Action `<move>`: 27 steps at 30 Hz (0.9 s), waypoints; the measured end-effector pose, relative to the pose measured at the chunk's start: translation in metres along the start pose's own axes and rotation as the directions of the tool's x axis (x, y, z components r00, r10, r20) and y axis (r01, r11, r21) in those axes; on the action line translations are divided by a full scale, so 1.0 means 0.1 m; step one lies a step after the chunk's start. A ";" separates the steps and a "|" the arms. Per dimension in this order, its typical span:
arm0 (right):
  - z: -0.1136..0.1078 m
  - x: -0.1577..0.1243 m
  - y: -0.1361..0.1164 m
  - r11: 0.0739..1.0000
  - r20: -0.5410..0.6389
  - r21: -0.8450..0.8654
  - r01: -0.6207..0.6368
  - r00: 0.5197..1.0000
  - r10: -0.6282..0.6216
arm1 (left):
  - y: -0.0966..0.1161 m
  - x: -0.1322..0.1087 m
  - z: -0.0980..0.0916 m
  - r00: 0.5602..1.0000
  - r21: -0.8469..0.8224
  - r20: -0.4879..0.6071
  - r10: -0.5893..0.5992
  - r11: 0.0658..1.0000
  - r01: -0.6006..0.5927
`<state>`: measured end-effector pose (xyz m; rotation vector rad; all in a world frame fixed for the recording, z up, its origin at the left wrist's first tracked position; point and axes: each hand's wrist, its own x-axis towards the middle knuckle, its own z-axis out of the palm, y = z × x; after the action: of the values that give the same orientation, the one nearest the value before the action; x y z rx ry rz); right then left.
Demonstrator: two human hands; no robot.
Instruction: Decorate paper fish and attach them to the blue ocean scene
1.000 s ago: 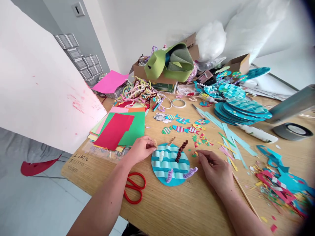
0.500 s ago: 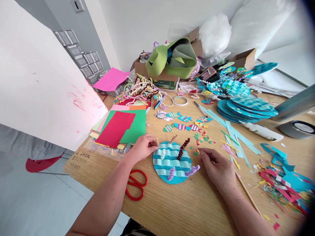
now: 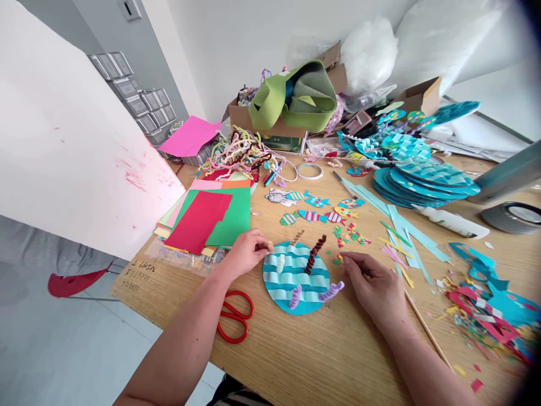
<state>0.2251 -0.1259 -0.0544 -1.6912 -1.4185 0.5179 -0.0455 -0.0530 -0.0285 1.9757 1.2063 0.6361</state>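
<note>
Round blue paper disc with pale wavy strips (image 3: 301,308) lies on the wooden table (image 3: 291,355) between your hands. Your left hand (image 3: 247,255) pinches a coiled tan fuzzy stem (image 3: 270,246); your right hand (image 3: 376,285) is pinched narrow, its hold unclear.

The disc (image 3: 301,309) looks like matt card, crossed by smooth paper strips (image 3: 313,296) with a faint sheen; its dark brown coil (image 3: 313,256) is fuzzy, like chenille. Beneath the disc, the table (image 3: 313,355) shows wood grain under a soft gloss. Left of the disc lie red scissor handles (image 3: 239,317), glossy and plastic-looking, and a smooth, matt red paper sheet (image 3: 198,223). Beyond the disc, the green cloth (image 3: 270,101) appears felt-like; to its right are a smooth plastic bottle (image 3: 452,221) and a bare wooden stick (image 3: 429,330).
</note>
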 end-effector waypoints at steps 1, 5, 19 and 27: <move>0.00 0.00 0.00 1.000 0.003 -0.002 0.001 1.000 -0.001 | 0.00 0.00 0.00 1.000 -0.004 0.000 -0.002 1.000 0.002; 0.00 0.00 0.01 1.000 0.008 -0.015 0.002 1.000 -0.002 | -0.03 0.01 0.02 1.000 -0.030 -0.007 -0.016 0.999 0.016; 0.01 0.00 0.00 1.000 0.009 -0.003 -0.013 1.000 0.013 | -0.04 0.02 0.04 0.999 -0.102 -0.030 -0.041 0.994 0.038; 0.00 0.00 0.01 0.999 0.023 0.034 -0.029 0.999 0.028 | -0.03 0.03 0.04 0.998 -0.064 -0.040 -0.045 0.997 0.043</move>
<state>0.2252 -0.1258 -0.0552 -1.6849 -1.3954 0.5756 -0.0431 -0.0501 -0.0331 1.8873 1.2365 0.6877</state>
